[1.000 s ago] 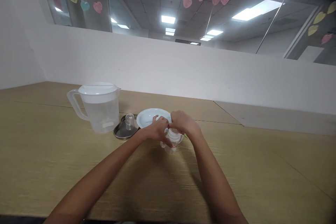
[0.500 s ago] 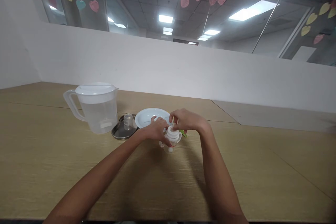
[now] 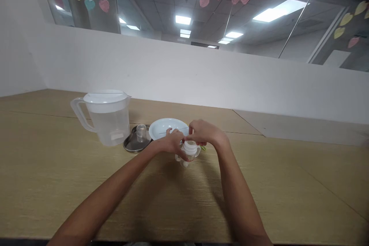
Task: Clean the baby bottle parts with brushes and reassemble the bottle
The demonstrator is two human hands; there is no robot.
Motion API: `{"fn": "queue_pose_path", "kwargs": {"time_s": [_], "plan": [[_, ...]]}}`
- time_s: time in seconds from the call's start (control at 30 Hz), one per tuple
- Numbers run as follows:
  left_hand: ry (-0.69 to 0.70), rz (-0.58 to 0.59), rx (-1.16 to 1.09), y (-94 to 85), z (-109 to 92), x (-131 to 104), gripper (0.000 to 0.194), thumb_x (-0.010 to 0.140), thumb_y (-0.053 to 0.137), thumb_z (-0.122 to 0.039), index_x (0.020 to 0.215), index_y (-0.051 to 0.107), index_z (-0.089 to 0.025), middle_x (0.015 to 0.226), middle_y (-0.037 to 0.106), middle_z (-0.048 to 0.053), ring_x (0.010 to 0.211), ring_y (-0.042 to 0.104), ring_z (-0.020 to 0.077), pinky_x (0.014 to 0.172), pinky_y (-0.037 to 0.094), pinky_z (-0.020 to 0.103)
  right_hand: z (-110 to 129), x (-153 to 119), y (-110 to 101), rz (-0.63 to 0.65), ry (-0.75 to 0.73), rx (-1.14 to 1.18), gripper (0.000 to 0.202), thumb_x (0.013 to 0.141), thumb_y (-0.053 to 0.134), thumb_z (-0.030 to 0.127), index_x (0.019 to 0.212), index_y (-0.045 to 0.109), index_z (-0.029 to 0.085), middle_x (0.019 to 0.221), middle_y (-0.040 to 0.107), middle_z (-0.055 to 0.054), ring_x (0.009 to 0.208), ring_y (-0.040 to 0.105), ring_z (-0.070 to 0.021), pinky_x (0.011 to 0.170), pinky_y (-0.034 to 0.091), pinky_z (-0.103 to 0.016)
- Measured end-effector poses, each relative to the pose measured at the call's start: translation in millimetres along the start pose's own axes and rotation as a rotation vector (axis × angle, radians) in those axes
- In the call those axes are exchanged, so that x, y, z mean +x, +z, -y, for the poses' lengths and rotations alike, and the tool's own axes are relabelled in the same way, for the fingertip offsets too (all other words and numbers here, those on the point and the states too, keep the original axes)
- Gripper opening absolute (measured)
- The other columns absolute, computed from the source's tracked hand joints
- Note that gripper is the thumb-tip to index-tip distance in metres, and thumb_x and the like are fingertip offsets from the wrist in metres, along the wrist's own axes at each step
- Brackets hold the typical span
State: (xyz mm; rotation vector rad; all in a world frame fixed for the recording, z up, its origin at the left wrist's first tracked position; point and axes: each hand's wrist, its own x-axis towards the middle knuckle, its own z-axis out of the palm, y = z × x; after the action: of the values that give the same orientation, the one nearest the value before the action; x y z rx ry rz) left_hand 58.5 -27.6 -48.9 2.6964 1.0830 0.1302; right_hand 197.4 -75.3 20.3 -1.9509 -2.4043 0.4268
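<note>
While curling the left hand (image 3: 173, 143) around the two-handled baby bottle (image 3: 190, 149), back from the front edge of the table (image 3: 276, 188), reaches the thumb of the right hand (image 3: 204, 131) farther across its top than a moment ago, bends those fingers narrow, cannot tell around what, and seems still busy there.

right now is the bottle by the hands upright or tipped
Upright: the bottle has its white collar above its clear body, with the left hand against its side.

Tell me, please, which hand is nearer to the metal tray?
Left. The left hand is to the right of the metal tray, around the bottle; the right hand is farther right, at the bottle's top.
</note>
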Motion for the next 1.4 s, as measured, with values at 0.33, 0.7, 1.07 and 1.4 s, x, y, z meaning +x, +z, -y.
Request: {"fn": "queue_pose_path", "kwargs": {"time_s": [0.33,0.7,1.07,1.4], "plan": [[-0.007,-0.022,0.015,-1.3,-3.4,-0.9,0.051,0.049,0.067,-0.062,0.079,0.064,-0.021,0.091,0.06,0.003,0.102,0.044,0.0296,0.099,0.009,0.055,0.3,15.4,10.5,0.042,-0.013,-0.126,0.064,0.054,0.073,0.031,0.112,0.054,0.015,0.096,0.064,-0.008,0.058,0.061,-0.0152,0.045,0.04,-0.023],[-0.008,-0.038,-0.041,-2.4,-3.9,-0.3,0.039,0.048,0.071,-0.052,0.066,0.065,-0.018,0.064,0.059,0.0,0.079,0.054,0.0246,0.09,0.023,0.046,10.2,18.6,15.1,0.078,0.058,-0.137,0.028,0.073,0.05,0.029,0.082,0.067,0.008,0.065,0.067,-0.014,0.054,0.061,-0.0186,0.047,0.041,-0.025],[-0.049,-0.017,-0.1,1.6,2.5,4.6,0.043,0.041,0.073,-0.054,0.058,0.059,-0.017,0.054,0.049,-0.005,0.066,0.049,0.0174,0.083,0.023,0.038,-3.0,2.6,3.9,-0.045,0.05,0.014,0.054,0.061,0.069,0.039,0.106,0.057,0.01,0.087,0.066,-0.011,0.051,0.059,-0.0134,0.04,0.039,-0.021],[-0.046,-0.018,-0.188,7.1,7.2,6.2,0.045,0.04,0.073,-0.053,0.06,0.058,-0.015,0.058,0.052,-0.004,0.058,0.041,0.012,0.07,0.023,0.031,12.9,6.5,8.4,0.018,-0.042,-0.276,0.037,0.067,0.06,0.029,0.1,0.06,0.014,0.09,0.065,-0.011,0.065,0.063,-0.0184,0.046,0.038,-0.023]]}}
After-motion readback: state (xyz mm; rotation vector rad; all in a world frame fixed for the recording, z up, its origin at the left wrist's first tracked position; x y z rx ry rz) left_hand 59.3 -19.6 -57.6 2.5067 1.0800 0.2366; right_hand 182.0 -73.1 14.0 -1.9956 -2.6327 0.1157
